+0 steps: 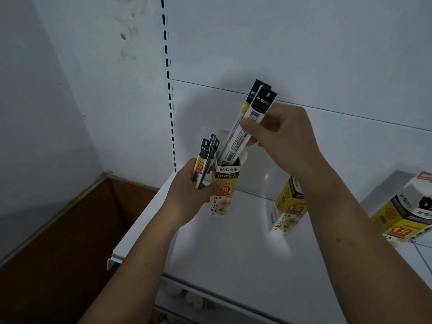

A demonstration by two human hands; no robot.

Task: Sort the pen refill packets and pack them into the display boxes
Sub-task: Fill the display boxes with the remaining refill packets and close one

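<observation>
My right hand (pixel 284 136) pinches two long refill packets (pixel 247 120) with black tops, tilted, their lower ends inside the open top of a white-and-yellow display box (pixel 225 183). That box stands upright on the white shelf (pixel 233 249). My left hand (pixel 189 195) grips the box from its left side together with a few shorter-looking packets (pixel 204 162) that stick up beside it.
A second display box (pixel 288 206) stands to the right, partly behind my right forearm. A third, larger box (pixel 406 211) lies tilted at the far right. A brown cardboard carton (pixel 70 230) sits open below left of the shelf edge. The back panel is white.
</observation>
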